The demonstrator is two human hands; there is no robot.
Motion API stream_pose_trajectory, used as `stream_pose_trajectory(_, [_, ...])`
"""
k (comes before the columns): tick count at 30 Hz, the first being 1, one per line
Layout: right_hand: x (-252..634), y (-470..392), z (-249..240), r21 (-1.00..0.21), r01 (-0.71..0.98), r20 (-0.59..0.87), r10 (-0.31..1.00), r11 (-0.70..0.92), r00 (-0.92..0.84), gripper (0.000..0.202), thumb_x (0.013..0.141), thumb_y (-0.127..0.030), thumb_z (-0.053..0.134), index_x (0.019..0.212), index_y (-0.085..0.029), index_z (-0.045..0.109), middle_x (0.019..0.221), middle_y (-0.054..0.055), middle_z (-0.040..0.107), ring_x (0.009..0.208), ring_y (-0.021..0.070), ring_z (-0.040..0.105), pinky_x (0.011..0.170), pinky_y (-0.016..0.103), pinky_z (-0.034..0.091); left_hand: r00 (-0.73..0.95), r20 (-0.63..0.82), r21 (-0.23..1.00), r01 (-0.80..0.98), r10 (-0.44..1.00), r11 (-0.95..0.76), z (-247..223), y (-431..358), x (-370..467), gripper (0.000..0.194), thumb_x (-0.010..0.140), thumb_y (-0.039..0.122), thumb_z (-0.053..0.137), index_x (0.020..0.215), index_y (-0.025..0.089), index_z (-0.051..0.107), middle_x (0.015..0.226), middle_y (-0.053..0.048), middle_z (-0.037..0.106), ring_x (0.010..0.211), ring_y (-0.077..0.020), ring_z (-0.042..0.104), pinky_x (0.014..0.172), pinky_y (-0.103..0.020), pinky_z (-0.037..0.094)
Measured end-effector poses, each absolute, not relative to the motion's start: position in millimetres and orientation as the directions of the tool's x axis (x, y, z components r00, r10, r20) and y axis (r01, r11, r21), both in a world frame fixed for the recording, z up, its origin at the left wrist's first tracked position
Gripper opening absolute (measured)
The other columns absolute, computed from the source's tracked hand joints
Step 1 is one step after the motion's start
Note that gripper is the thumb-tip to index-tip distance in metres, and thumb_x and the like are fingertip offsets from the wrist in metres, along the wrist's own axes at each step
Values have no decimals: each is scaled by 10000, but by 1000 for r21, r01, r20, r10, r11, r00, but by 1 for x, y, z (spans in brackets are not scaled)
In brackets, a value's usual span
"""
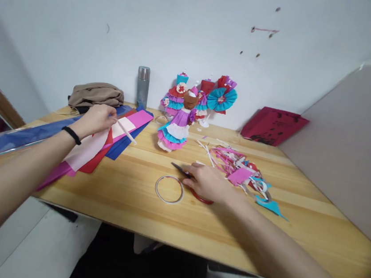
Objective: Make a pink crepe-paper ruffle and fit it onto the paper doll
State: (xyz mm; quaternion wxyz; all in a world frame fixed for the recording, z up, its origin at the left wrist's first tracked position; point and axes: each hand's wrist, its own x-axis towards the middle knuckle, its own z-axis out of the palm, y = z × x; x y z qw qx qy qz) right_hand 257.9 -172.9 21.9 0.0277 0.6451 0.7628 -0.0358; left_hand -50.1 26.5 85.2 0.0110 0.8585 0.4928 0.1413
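Observation:
My left hand [98, 119] is closed on a narrow white paper strip [126, 132], whose free end hangs to the right. Beneath that hand lie layered sheets of pink, white, red and blue crepe paper [141, 117]. On the table, my right hand [205, 180] is closed around scissors [201, 197] with red handles, their dark blades pointing left. A roll of thin white tape [155, 188] lies flat just left of the scissors. Beyond it stands a doll [180, 123] in a ruffled paper dress of purple, white, blue and pink.
Behind the doll, several small paper dresses [176, 94] stand by the wall. A grey bottle [142, 87] and brown folded cloth [96, 94] are at back left. Paper scraps [239, 176] lie at right, before a dark red bag [272, 125]. A partition [349, 144] borders the table's right side.

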Motion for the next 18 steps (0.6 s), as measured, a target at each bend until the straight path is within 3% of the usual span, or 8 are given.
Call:
stream_pose_trajectory(5, [237, -164, 5, -177, 957, -34, 970, 231, -241, 196, 891, -212, 525, 980, -173, 695, 968, 104, 707, 821, 193, 654, 678, 268, 390, 292, 232, 530, 762, 928, -373, 88, 17, -36, 200, 704, 189, 536, 846, 121, 661, 718, -57, 650, 704, -213, 615, 649, -306, 454])
stream_pose_trajectory(7, [231, -154, -2, -207, 946, -4, 967, 248, -254, 211, 879, -136, 487, 901, -166, 694, 908, 95, 709, 771, 177, 641, 659, 265, 369, 245, 148, 821, 510, 958, -257, 88, 12, -27, 169, 698, 153, 568, 845, 108, 639, 675, -51, 637, 647, -185, 609, 616, -297, 466])
stream_pose_trajectory(9, [226, -141, -5, -235, 936, 22, 964, 261, -264, 208, 862, -105, 482, 835, -158, 681, 851, 86, 708, 735, 168, 626, 648, 263, 363, 298, 113, 881, 410, 948, -234, 88, 6, -15, 140, 691, 156, 608, 828, 128, 605, 679, -32, 652, 583, -139, 594, 581, -266, 477])
stream_pose_trajectory(11, [222, -128, -5, -260, 927, 45, 962, 271, -269, 170, 867, -144, 514, 793, -156, 667, 805, 75, 701, 712, 163, 614, 638, 259, 370, 407, 49, 980, 157, 912, -123, 88, -1, -1, 195, 643, 148, 684, 807, 135, 578, 626, -12, 647, 498, -106, 560, 522, -236, 460])
stream_pose_trajectory(13, [220, -118, 0, -283, 921, 92, 964, 266, -250, 173, 901, -221, 518, 852, -151, 668, 815, 80, 696, 727, 169, 612, 655, 266, 399, 509, 38, 999, -6, 860, -40, 89, -8, 13, 235, 620, 163, 735, 789, 133, 573, 586, -5, 642, 444, -91, 537, 460, -208, 423])
stream_pose_trajectory(16, [218, -113, 19, -349, 885, 415, 897, 309, -150, 307, 935, -306, 484, 1171, -149, 603, 998, 123, 677, 871, 210, 623, 760, 325, 468, 622, 29, 992, -113, 782, 53, 89, -17, 32, 259, 622, 185, 770, 781, 129, 574, 564, -5, 644, 381, -79, 499, 394, -195, 369])
stream_pose_trajectory(18, [217, -115, 37, -328, 836, 661, 739, 440, -129, 486, 898, -334, 537, 1360, -194, 477, 1223, 155, 601, 1074, 261, 587, 864, 401, 489, 659, 49, 984, -160, 751, 76, 89, -23, 45, 260, 626, 172, 780, 785, 120, 582, 566, -6, 642, 402, -80, 523, 407, -192, 388])
